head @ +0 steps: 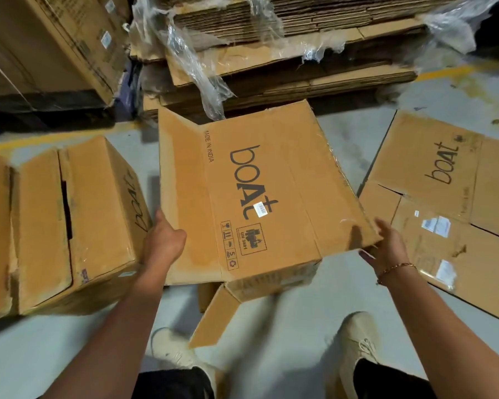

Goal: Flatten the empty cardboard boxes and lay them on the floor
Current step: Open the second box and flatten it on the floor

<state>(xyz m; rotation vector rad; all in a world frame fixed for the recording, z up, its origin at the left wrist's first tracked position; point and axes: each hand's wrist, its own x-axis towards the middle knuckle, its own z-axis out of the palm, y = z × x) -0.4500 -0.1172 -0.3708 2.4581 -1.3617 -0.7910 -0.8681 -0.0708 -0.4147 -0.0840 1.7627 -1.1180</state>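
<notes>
A brown cardboard box (pixel 271 180) printed "boAt" is held above the grey floor in front of me, its flaps loose and one hanging down near my feet. My left hand (pixel 163 240) grips its left flap edge. My right hand (pixel 386 243) holds its lower right corner, fingers under the board. A flattened box (pixel 444 203) with the same print lies on the floor at the right. An upright, still-formed box (pixel 78 220) stands at the left, close to my left arm.
A stack of flat cardboard sheets (pixel 285 53) with torn plastic wrap fills the back. A large carton (pixel 49 44) stands at the back left. My two shoes (pixel 355 338) are on the floor below the held box. A yellow line (pixel 450 72) marks the floor at the right.
</notes>
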